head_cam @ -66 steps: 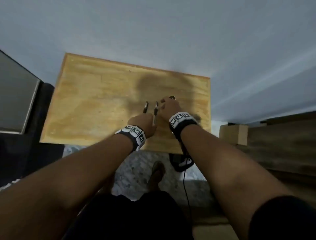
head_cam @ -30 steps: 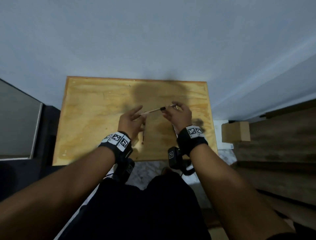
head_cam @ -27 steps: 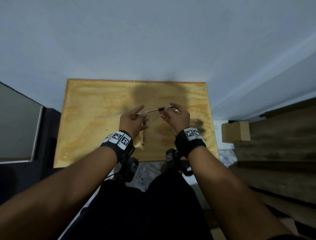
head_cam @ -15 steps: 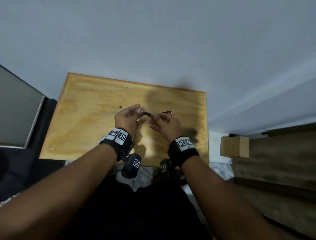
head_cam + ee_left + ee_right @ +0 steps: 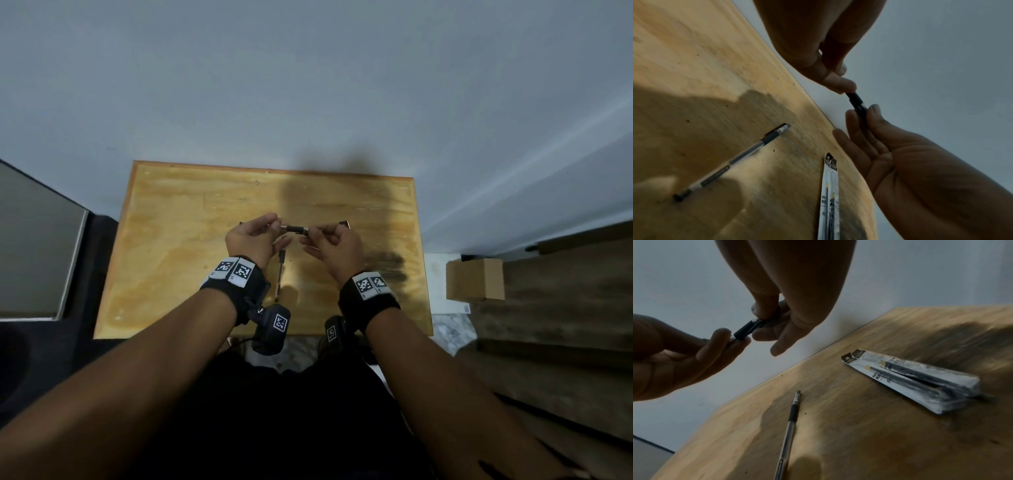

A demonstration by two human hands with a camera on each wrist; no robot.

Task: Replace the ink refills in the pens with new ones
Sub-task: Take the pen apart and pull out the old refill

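Both hands hold one pen point(image 5: 294, 229) level above the wooden table point(image 5: 171, 274). My left hand point(image 5: 274, 224) pinches its left end, and my right hand point(image 5: 313, 233) pinches the right end. Only a short black section of the pen point(image 5: 856, 100) shows between the fingertips point(image 5: 745, 331). A second pen point(image 5: 281, 274) with a clear barrel and black grip lies on the table below the hands point(image 5: 731, 162) point(image 5: 791, 418). The packs of new refills point(image 5: 910, 381) lie on the table under the right hand point(image 5: 829, 194), with one corner showing in the head view point(image 5: 344, 224).
The table stands against a pale wall. A small dark piece point(image 5: 240, 223) lies just left of my left hand. A cardboard box point(image 5: 474, 279) sits on the floor to the right. Dark furniture with a grey panel point(image 5: 34, 257) stands to the left.
The hands were down on the table at the pens, then lifted one pen. Since one second ago they have drawn closer together, so less of the pen shows between them.
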